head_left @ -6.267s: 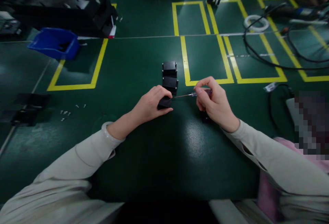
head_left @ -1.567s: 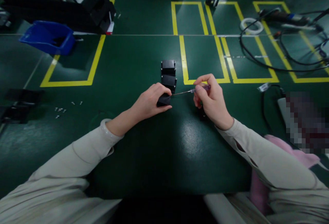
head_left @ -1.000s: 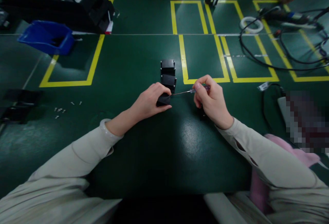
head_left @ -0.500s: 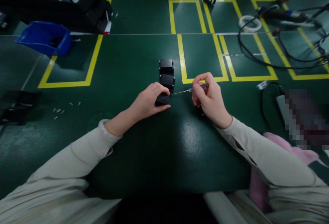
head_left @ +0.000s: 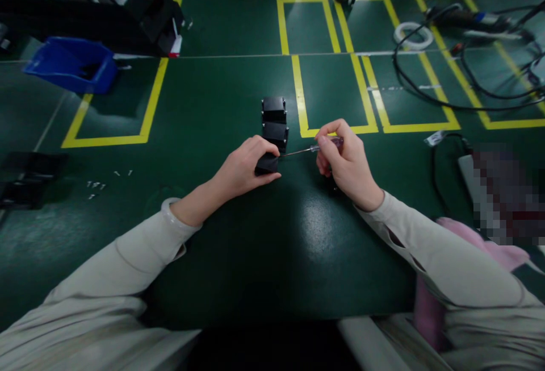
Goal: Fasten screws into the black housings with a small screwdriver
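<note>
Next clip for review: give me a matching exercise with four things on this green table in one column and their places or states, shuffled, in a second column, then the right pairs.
Things:
1. screwdriver
2. black box
3. blue bin
4. white tape roll

Places or states:
A. far left, by the corner of a yellow outline
B. gripped by the left hand on the table
C. far right, with a black cable lying over it
D. pinched in the right hand, tip at the black box

Pairs: 1-D, 2-B, 3-A, 4-C
</note>
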A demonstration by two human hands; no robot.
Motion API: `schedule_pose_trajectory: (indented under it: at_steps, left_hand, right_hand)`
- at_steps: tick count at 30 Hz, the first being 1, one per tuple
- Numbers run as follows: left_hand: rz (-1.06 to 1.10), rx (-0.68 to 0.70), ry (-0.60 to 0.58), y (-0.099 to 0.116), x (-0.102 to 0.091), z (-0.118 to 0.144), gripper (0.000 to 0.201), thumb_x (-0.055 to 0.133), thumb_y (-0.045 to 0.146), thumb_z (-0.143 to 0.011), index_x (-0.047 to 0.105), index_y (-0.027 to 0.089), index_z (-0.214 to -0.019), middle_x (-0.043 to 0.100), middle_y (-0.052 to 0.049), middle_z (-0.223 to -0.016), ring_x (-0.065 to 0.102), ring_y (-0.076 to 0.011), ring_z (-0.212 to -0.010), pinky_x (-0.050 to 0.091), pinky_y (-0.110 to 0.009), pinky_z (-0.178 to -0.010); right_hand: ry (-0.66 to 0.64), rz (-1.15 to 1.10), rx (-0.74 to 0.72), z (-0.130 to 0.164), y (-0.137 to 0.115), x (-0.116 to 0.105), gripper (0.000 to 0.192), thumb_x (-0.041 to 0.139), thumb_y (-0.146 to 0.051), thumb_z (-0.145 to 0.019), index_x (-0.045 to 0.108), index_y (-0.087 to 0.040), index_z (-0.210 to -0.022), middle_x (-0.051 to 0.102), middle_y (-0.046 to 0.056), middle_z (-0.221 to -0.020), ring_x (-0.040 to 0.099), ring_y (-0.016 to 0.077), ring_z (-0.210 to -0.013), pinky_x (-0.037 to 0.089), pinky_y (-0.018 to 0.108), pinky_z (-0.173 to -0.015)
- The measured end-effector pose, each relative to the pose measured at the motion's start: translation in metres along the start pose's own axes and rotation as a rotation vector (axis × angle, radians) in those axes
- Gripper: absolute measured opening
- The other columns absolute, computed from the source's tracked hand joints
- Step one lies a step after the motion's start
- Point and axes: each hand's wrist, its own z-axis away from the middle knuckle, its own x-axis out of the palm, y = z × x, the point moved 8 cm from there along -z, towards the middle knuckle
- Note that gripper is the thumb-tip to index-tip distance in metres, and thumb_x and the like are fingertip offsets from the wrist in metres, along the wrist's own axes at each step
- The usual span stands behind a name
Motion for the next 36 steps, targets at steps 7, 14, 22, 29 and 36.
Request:
schedule_pose_trajectory:
  at_steps: [7,14,22,29,36]
  left_hand:
    - [0.004,-0.013,-0.009,-0.0016,-0.0001,0.0001,0.034,0.074,0.029,-0.087,0.054,0.017,-0.112,0.063,-0.008,-0.111,0.06,-0.0225,-0.102,0.051,-0.035,-0.088]
    - [0.015,-0.024,-0.012,-0.0023,0.0002,0.0004,0.033,0.073,0.029,-0.087,0.054,0.019,-0.113,0.063,-0.007,-0.112,0.06,-0.0227,-0.103,0.051,-0.036,-0.089]
    - [0.016,-0.039,-0.024,-0.0023,0.0008,-0.0001,0.033,0.073,0.029,-0.088,0.054,0.019,-0.112,0.063,-0.007,-0.111,0.06,-0.0229,-0.104,0.05,-0.036,-0.09]
    - [0.015,-0.016,-0.011,-0.0017,-0.0002,0.0001,0.033,0.073,0.029,-0.087,0.054,0.018,-0.112,0.063,-0.008,-0.111,0.06,-0.0229,-0.103,0.051,-0.036,-0.089]
    - [0.011,-0.013,-0.008,-0.0014,0.0002,0.0003,0.033,0.073,0.029,-0.088,0.054,0.018,-0.112,0.063,-0.007,-0.11,0.06,-0.0225,-0.102,0.051,-0.035,-0.088]
  right_hand:
    - [-0.002,0.009,-0.009,0.0003,-0.0024,0.0002,0.02,0.058,-0.039,-0.099,0.049,-0.023,-0.091,0.045,-0.011,-0.048,0.043,0.0072,-0.037,0.03,0.022,-0.039]
    - [-0.007,0.027,0.01,0.0007,-0.0009,0.0004,0.023,0.054,-0.043,-0.101,0.05,-0.024,-0.089,0.042,-0.01,-0.047,0.042,0.0075,-0.037,0.03,0.023,-0.039]
    - [-0.004,-0.012,0.009,0.0005,-0.0009,0.0005,0.018,0.057,-0.041,-0.1,0.05,-0.025,-0.095,0.044,-0.01,-0.05,0.045,0.0087,-0.04,0.032,0.024,-0.04]
    - [0.002,-0.004,-0.013,0.0009,-0.0013,0.0001,0.017,0.055,-0.04,-0.1,0.05,-0.024,-0.095,0.042,-0.01,-0.049,0.043,0.0084,-0.038,0.031,0.024,-0.039]
    - [-0.009,0.024,-0.002,0.0009,0.0003,-0.0003,0.02,0.054,-0.041,-0.101,0.052,-0.024,-0.091,0.041,-0.01,-0.048,0.044,0.0081,-0.038,0.03,0.024,-0.04]
